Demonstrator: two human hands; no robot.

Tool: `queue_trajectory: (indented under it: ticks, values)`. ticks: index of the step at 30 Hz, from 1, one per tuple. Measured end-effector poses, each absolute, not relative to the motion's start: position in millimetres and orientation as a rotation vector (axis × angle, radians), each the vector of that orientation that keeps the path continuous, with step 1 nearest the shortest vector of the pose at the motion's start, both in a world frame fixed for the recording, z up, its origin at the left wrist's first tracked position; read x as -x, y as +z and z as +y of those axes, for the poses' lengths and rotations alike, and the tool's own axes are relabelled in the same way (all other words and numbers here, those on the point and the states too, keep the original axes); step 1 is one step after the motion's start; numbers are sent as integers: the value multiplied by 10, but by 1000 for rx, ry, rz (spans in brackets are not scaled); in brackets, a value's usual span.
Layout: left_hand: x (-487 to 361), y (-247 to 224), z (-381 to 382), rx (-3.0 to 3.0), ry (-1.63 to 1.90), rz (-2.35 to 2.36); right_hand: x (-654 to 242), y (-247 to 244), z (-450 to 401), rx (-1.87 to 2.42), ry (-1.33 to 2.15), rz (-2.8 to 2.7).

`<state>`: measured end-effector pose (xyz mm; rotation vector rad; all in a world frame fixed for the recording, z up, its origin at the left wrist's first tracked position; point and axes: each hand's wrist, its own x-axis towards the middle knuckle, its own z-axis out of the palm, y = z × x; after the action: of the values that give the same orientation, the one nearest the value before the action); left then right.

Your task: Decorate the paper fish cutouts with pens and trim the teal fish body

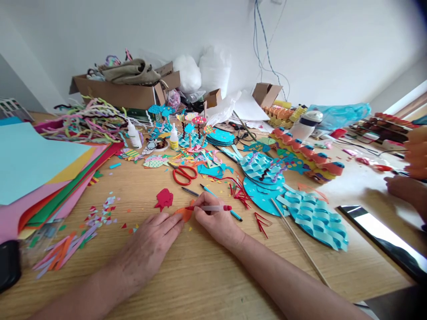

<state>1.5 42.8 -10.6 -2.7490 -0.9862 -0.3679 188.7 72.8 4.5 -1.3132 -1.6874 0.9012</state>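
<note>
A red felt-tip pen (216, 208) sits in my right hand (215, 224), whose fingers are closed around it; the tip rests at an orange paper cut-out (187, 214). From the other side, my left hand (153, 238) steadies that cut-out with its fingers close together at the paper's edge. Part of the cut-out is covered by my fingers. A dark red paper fish shape (164, 198) lies just beyond my left hand. Red-handled scissors (184, 174) lie farther back. A blue pen (236, 215) and a dark pen (190, 191) lie behind my right hand.
Coloured paper sheets (36, 164) are stacked at left, near paper strips (60, 251). Teal woven-paper fish (316, 218), a wooden stick (296, 240) and a phone-like black slab (380, 240) lie right. Glue bottles (134, 134) stand behind. Another person's hand (405, 193) is at far right.
</note>
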Motion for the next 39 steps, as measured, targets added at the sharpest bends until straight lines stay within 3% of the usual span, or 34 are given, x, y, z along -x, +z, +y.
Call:
queue_trajectory:
  ticks: [39]
  values:
    - [-22,-102,425,2751,-327,-1009,-1863,52,711,1306,939,-1715]
